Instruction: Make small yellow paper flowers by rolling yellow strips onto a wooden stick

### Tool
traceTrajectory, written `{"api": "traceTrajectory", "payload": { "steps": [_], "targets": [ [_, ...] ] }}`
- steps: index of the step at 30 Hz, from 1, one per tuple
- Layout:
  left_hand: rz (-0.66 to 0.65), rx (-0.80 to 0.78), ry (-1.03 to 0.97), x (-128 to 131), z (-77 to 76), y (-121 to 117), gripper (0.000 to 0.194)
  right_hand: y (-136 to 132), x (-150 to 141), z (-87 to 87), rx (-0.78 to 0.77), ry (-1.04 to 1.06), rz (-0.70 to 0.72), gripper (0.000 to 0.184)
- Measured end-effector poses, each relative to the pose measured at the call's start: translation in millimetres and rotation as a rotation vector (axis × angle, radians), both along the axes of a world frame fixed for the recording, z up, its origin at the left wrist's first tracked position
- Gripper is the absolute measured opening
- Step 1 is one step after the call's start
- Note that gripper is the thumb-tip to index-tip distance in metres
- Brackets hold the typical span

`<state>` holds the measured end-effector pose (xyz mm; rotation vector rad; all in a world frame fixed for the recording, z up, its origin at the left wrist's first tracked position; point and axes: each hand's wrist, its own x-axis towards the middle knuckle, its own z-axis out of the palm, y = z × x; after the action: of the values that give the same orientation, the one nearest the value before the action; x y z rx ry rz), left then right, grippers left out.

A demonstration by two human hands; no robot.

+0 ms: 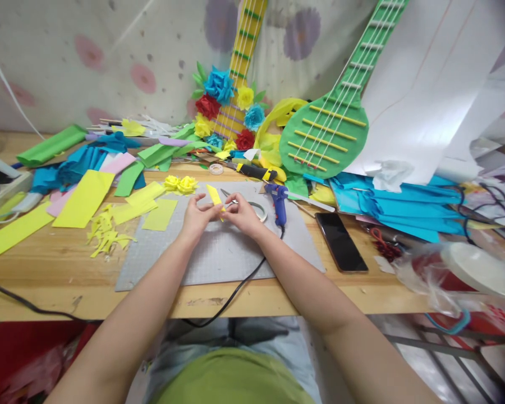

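Between my two hands, over the grey cutting mat (219, 258), is a small strip of yellow crepe paper (214, 194). My left hand (198, 216) pinches its lower end between thumb and fingers. From the other side, the fingertips of my right hand (243, 213) close on the same end. Behind my right hand lie a roll of tape (260, 211) and scissors (224, 193), both partly hidden. A blue glue gun (278, 203) rests just right of them. Two yellow paper flowers (180, 184) sit at the mat's back left edge.
Yellow paper sheets (84, 199) and scraps (107, 233) spread over the left side. A phone (340, 241) lies to the right, near blue paper (395, 202). At the back stand a green paper-covered instrument (326, 134) and a yellow one (242, 56). The glue gun's cord (239, 286) crosses the mat.
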<state>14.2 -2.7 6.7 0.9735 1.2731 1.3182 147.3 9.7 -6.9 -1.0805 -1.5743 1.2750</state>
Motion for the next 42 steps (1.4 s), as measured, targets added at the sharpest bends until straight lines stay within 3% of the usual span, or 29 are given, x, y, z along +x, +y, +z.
{"api": "traceTrajectory", "payload": {
  "steps": [3, 8, 16, 23, 25, 28, 33, 42],
  "targets": [
    [-0.037, -0.009, 0.058, -1, -0.1, -1, 0.062, 1, 1, 0.2, -0.007, -0.025, -0.002, 0.035],
    [0.052, 0.070, 0.254, -8, -1.8, 0, 0.059, 1, 1, -1.5, 0.077, -0.063, 0.048, 0.042],
    [-0.021, 0.178, 0.665, -2, -2.2, -8, 0.048, 10, 1, -4.4, 0.023, 0.159, -0.106, 0.035],
    [-0.171, 0.187, 0.651, -1, -1.1, -11, 0.048, 10, 3, -1.7, -0.072, 0.250, -0.085, 0.037],
    [-0.147, 0.188, 0.707, -3, -1.0, -10, 0.044, 10, 3, -0.8, -0.007, 0.185, -0.136, 0.038],
    [-0.128, 0.186, 0.866, -5, 1.5, -10, 0.042, 8, 5, 2.5, 0.222, -0.003, -0.228, 0.042],
    [-0.165, 0.185, 1.110, -3, 5.7, -12, 0.048, 2, 8, 7.8, 0.538, -0.275, -0.198, 0.034],
    [-0.140, 0.182, 1.138, -3, 2.1, -11, 0.051, 0, 10, 8.7, 0.664, -0.461, -0.280, 0.020]
  ]
}}
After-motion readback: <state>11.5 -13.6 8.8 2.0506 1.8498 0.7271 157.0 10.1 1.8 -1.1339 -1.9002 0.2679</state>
